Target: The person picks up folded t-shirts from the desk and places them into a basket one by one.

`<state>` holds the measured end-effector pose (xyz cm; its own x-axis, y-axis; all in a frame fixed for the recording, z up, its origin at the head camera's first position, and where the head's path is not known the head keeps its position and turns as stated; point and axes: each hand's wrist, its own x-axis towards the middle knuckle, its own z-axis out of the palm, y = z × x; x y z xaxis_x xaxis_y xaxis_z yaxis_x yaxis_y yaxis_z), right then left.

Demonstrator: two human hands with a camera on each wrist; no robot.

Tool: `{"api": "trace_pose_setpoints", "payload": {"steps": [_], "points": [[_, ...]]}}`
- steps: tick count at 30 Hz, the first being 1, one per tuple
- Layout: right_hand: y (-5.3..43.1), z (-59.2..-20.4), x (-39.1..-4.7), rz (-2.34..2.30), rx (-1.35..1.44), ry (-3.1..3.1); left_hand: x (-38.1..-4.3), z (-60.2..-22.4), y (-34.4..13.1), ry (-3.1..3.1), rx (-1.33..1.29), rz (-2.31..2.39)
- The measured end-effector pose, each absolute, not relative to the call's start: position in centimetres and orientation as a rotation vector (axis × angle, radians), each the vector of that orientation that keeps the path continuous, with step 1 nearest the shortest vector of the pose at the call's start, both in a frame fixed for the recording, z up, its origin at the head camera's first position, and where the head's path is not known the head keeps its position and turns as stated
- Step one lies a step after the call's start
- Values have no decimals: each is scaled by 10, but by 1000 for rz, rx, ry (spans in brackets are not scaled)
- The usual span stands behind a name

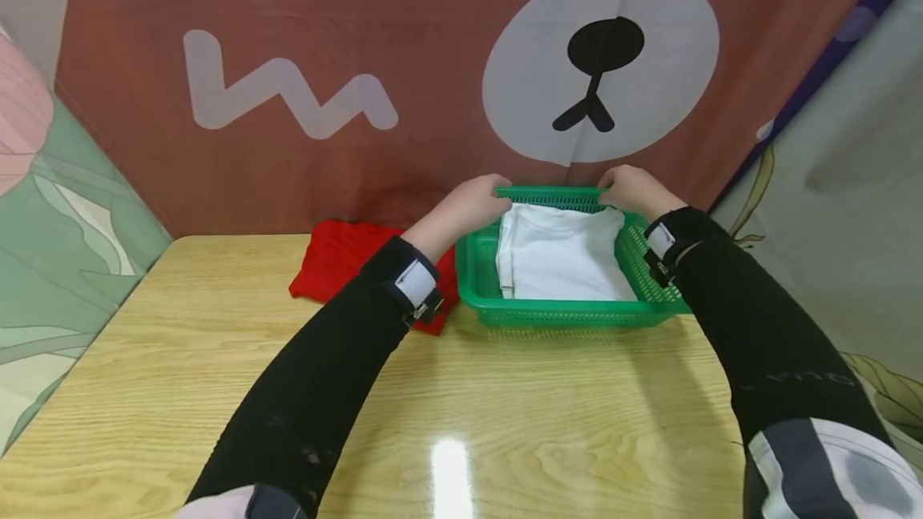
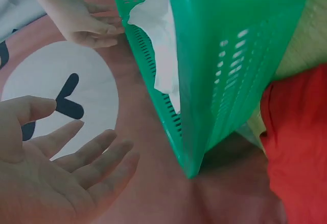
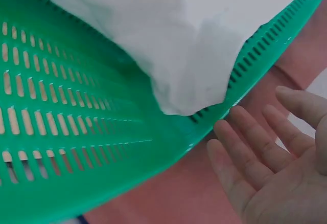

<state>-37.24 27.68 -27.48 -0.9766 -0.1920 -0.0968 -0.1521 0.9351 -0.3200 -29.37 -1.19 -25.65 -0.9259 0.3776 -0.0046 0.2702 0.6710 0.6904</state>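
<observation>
A folded white cloth [image 1: 566, 255] lies inside a green plastic basket [image 1: 577, 312] with slotted walls. My left hand [image 1: 470, 207] is over the basket's far left corner, and in the left wrist view its fingers [image 2: 92, 175] are spread loosely with nothing in them. At the far right corner is my right hand [image 1: 636, 189]. The right wrist view shows its relaxed fingers [image 3: 250, 142] just outside the rim, close to the cloth's corner, with the palm bare. Part of the basket's right side is hidden behind the right wrist.
A red folded cloth [image 1: 346, 255] lies on the wooden table [image 1: 216, 359] left of the basket, partly behind the left forearm. Right behind the table hangs a brown curtain [image 1: 433, 142] with a bear print. A pale patterned cloth [image 1: 829, 183] hangs on the right.
</observation>
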Motion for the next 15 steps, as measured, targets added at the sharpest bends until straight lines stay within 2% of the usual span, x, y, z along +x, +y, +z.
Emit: {"api": "trace_pose_setpoints", "payload": {"steps": [8, 15], "points": [[245, -254, -354, -522, -394, 2963, -276, -249, -33, 2817, 569, 1098], [207, -240, -316, -538, -564, 3015, -255, -239, -50, 2964, 612, 1039]]}}
